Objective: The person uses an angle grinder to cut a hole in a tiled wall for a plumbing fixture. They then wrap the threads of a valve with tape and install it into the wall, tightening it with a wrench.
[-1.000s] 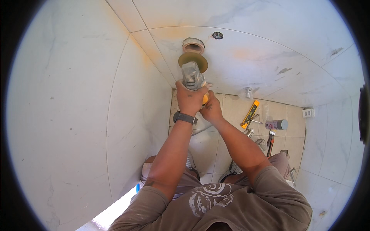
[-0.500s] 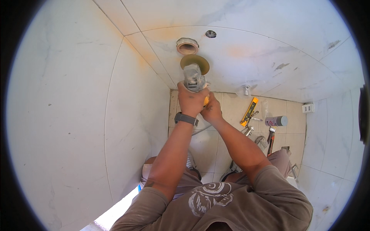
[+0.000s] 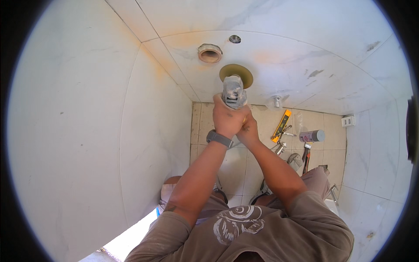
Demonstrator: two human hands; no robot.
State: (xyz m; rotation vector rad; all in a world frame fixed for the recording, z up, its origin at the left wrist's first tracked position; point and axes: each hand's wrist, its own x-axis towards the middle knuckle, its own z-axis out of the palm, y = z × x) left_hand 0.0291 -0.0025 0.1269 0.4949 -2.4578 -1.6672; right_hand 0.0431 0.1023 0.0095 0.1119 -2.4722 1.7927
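Both of my hands grip a dusty grey angle grinder [image 3: 234,97]. My left hand [image 3: 227,118] wraps round its body just behind the head, and my right hand [image 3: 249,129] closes on it behind and to the right. A round, yellowish disc [image 3: 236,75] sits at the grinder's front, near the marbled wall; I cannot tell whether it touches. Up and left of the disc is a round hole [image 3: 210,54] with a reddish, rough-edged rim. A small dark fitting [image 3: 235,39] is set in the wall right of that hole. My hands hide the grinder's handle.
On the tiled floor to the right lie a yellow spirit level [image 3: 281,125], a spray can [image 3: 312,136], and a tool with a black and orange handle [image 3: 307,158]. A metal tap fitting [image 3: 277,101] sticks out low on the wall. A white socket [image 3: 348,121] is on the right wall.
The angle grinder and both my hands have moved to the right, taking the disc away from below the rimmed hole. The tools on the floor have stayed put.
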